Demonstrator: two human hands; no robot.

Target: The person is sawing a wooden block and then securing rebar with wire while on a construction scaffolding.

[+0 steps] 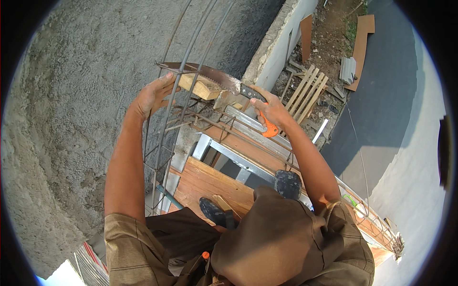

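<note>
My right hand grips the orange handle of a hand saw, whose dark blade reaches leftward along a short wooden block and behind the upright steel bars. The blade's teeth lie close against the wood. My left hand is at the left end of the block, beside the bars, with its fingers curled toward the wood and partly hidden by a bar; it appears to hold the block.
I stand on wooden boards over a metal frame high beside a rough plastered wall. A rebar cage rises at my left. Below right are a wooden pallet, scattered offcuts and a paved path.
</note>
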